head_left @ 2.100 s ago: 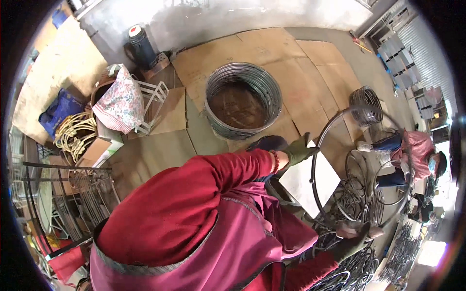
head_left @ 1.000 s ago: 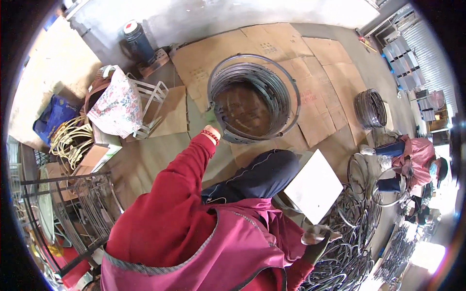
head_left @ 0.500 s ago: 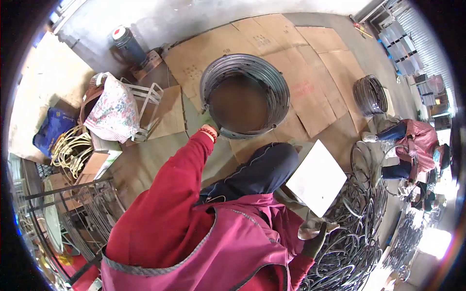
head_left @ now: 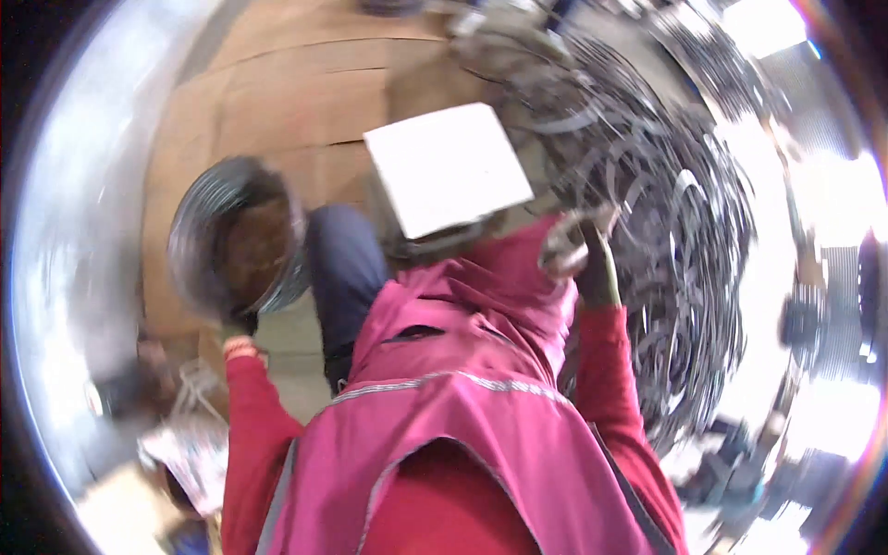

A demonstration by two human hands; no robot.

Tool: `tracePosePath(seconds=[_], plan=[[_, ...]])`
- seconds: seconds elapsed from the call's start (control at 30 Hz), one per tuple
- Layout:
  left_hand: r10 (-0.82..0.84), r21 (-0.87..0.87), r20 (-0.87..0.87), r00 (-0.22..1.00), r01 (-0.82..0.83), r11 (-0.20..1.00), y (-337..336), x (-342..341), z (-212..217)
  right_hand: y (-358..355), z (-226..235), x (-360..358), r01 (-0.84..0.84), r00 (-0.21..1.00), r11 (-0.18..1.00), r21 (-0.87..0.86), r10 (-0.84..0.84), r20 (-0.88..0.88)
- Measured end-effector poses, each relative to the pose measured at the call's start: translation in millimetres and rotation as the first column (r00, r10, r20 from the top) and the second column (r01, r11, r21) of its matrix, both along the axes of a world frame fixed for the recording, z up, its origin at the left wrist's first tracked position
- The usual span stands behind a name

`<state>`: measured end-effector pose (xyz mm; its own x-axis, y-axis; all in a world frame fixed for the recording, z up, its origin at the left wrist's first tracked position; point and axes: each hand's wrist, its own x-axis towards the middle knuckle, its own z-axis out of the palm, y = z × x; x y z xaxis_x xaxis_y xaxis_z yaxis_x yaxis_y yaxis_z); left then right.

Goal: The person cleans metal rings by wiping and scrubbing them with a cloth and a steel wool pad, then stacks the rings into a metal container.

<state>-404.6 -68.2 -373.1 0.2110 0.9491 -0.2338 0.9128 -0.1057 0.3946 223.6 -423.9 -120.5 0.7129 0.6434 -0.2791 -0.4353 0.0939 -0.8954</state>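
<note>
While the head view is now strongly blurred and turned, I can see that it swung to the person's right since half a second ago, so the wire coil (head_left: 236,240) sits at the left instead of the centre. My left hand (head_left: 242,322), in a dark glove, is at the lower rim of this coil and seems to grip it, as it did before. My right hand (head_left: 592,264) has risen beside the pile of wire rings (head_left: 675,231) and touches a ring there; whether it is closed on it I cannot tell. Both hands are well apart. Between them lie the white board (head_left: 449,166) and my pink vest (head_left: 462,407), over the cardboard floor (head_left: 305,83).
</note>
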Motion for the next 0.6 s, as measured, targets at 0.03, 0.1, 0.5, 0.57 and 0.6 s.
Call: tracePosePath(seconds=[0.03,0.1,0.5,0.57,0.6], plan=[[-0.107,0.114,0.115,0.988,0.094,0.989,4.1,-0.5,0.7,-16.9,-1.6,9.1,0.080,0.996,0.996,0.041,-0.079,-0.032],[-0.265,0.049,-0.036,0.964,0.267,0.963,13.6,-1.3,5.7,-67.1,-4.0,27.4,0.140,0.985,0.972,0.187,-0.117,-0.126],[-0.148,-0.192,-0.392,0.908,0.076,0.978,46.5,-24.9,72.1,-281.0,-172.3,-53.4,0.489,0.849,0.766,-0.417,-0.529,0.023],[-0.196,-0.164,-0.404,0.894,0.140,0.976,35.4,-17.4,83.0,-292.1,-199.3,-84.3,0.427,0.849,0.789,-0.443,-0.518,-0.105],[-0.167,-0.141,-0.394,0.904,0.120,0.983,30.5,-12.1,91.6,-294.0,-209.7,-96.6,0.420,0.834,0.781,-0.462,-0.533,-0.143]])
